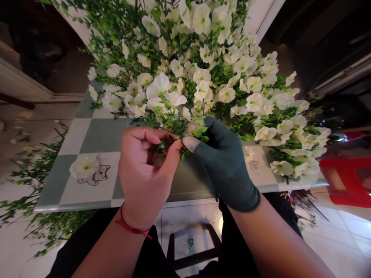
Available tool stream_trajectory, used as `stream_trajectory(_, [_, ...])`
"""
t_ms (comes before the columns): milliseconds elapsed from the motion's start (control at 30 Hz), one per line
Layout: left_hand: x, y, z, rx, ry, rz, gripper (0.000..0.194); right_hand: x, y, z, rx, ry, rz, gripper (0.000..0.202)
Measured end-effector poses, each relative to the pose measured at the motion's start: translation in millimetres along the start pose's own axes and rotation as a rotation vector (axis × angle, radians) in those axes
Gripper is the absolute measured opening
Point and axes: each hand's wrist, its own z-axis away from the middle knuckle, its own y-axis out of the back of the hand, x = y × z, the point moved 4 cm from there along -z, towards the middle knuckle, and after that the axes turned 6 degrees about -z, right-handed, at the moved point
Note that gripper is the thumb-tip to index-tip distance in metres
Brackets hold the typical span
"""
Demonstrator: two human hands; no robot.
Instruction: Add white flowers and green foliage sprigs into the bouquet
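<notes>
My bare left hand (pixel 147 162), with a red cord at the wrist, pinches a thin green stem between thumb and fingers. Against it, thumb tip close to thumb tip, my right hand (pixel 222 154) in a dark green glove is closed on the same leafy flower stem (pixel 171 143). Small green leaves and white blooms rise from between the hands. Right behind them spreads a large heap of white flowers (pixel 203 77) with green foliage. To the left of my left hand a single loose white flower head (pixel 85 166) lies on the table.
The checkered green and white table (pixel 101 135) carries cartoon drawings. Leafy green stems (pixel 37 170) fill the floor at the left. A red plastic stool (pixel 348 181) stands at the right. Below the table edge is a dark stool frame (pixel 197 256) on the tiled floor.
</notes>
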Motion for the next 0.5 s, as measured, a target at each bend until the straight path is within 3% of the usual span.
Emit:
stream_trajectory(367, [2, -1.5, -1, -0.025, -0.024, 0.093, 0.035, 2, 5, 0, 0.017, 0.003, -0.015, 0.02])
stream_trajectory(500, [11, 0.9, -3, 0.005, -0.094, 0.232, 0.021, 4, 6, 2, -0.001, 0.001, -0.047, 0.02])
